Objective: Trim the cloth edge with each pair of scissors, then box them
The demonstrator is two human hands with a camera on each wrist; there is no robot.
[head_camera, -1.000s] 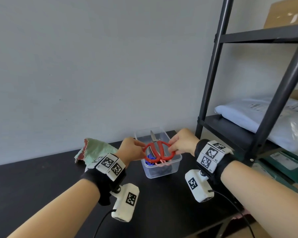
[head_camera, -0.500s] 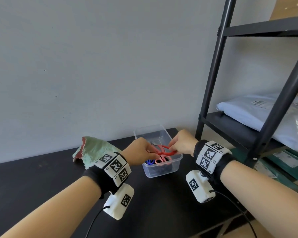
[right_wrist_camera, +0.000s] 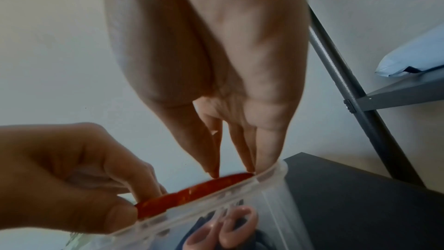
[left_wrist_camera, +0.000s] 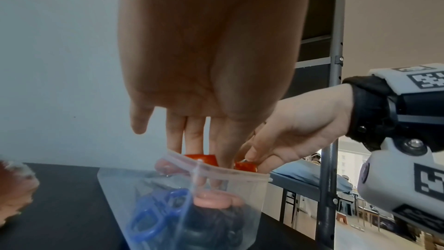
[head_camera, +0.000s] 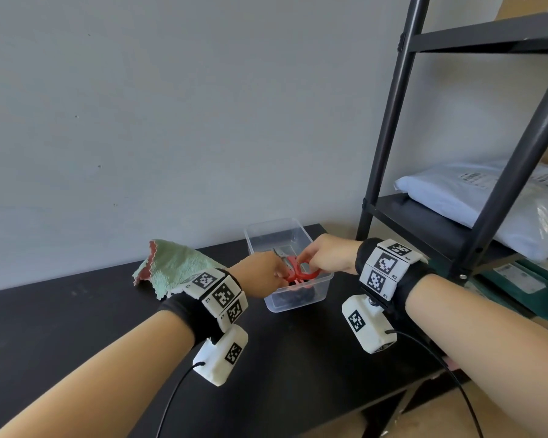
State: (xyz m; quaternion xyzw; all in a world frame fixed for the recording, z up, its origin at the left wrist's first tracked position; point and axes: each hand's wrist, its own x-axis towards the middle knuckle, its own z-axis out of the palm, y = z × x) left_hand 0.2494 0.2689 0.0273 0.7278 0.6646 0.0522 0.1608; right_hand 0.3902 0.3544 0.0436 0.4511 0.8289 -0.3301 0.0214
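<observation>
Red-handled scissors (head_camera: pixel 301 272) lie at the rim of a clear plastic box (head_camera: pixel 298 299) on the black table, blades pointing away into the box. My left hand (head_camera: pixel 279 273) pinches the left handle loop (right_wrist_camera: pixel 153 203) between thumb and fingers. My right hand (head_camera: pixel 305 259) holds the right loop (right_wrist_camera: pixel 230 179) with its fingertips. Under them the box holds blue scissors (left_wrist_camera: pixel 153 214), pink scissors (left_wrist_camera: pixel 216 201) and a black pair (left_wrist_camera: pixel 216 225). A green cloth (head_camera: pixel 174 267) with a reddish zigzag edge lies crumpled left of the box by the wall.
A black metal shelf rack (head_camera: pixel 389 121) stands right of the table, its post close to the box. Plastic-wrapped parcels (head_camera: pixel 475 197) lie on its shelf. The grey wall runs just behind the box and cloth. The table's front edge (head_camera: pixel 298 418) is near my forearms.
Both hands have come down with the red scissors, from held up over the box to the handles sitting at its rim and the blades inside.
</observation>
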